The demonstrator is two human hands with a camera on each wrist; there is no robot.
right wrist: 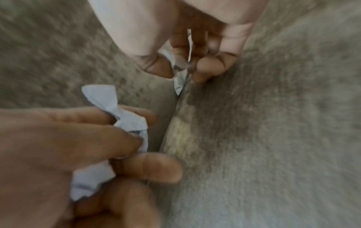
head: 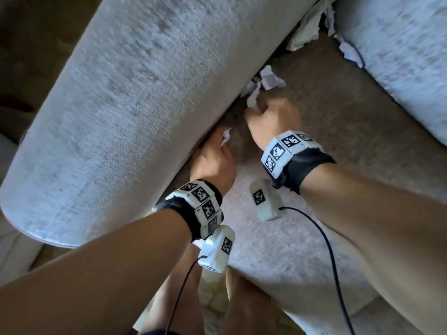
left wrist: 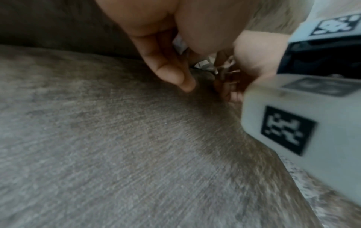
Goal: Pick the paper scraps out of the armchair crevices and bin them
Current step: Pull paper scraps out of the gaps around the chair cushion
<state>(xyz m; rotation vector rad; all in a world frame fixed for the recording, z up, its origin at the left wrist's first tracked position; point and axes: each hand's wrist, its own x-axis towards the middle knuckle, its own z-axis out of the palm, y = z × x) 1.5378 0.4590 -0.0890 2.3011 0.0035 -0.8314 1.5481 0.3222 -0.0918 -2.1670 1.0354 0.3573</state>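
You have white crumpled paper scraps lodged along the armchair crevice (head: 244, 102) between the armrest (head: 125, 112) and the seat cushion (head: 326, 146). One scrap (head: 56, 139) is wadded in your left hand (head: 212, 163), another (head: 252, 99) is pinched by your right hand (head: 273, 119) at the crevice mouth. A loose scrap (head: 271, 78) lies just beyond it on the cushion. Larger scraps (head: 308, 25) fill the rear corner, and one (head: 349, 50) sits under the backrest (head: 399, 44).

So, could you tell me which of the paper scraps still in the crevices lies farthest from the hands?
The cream scrap at the back corner, wedged where armrest meets backrest; it is the largest, and the others are white.
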